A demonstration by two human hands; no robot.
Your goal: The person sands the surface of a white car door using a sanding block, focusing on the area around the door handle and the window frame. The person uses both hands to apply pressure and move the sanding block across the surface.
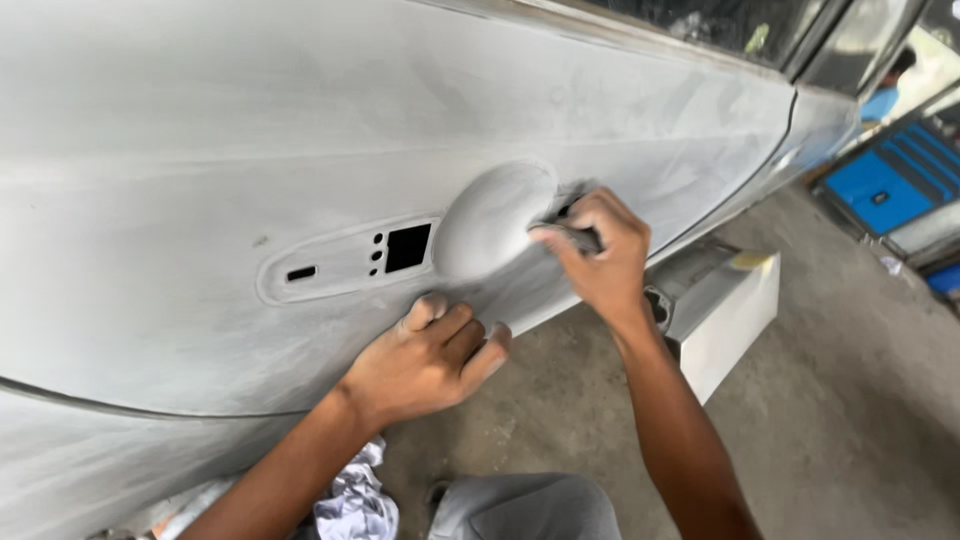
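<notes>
Knee-close, my left hand [425,360] presses flat near the lower edge of the dusty grey primed car door [200,150]; my right hand [597,255] pinches a dark sanding piece [580,236] beside the handle recess [490,220].

Car door panel [250,130] w/ matt grey primer, dusty & sanded-dull, smooth in handle recess [490,220]; dark abrasive pad [578,238] in right hand [600,255] looks rough; floor [850,420] bare matt concrete; crumpled white cloth [352,500]; window glass [720,20] glossy.
</notes>
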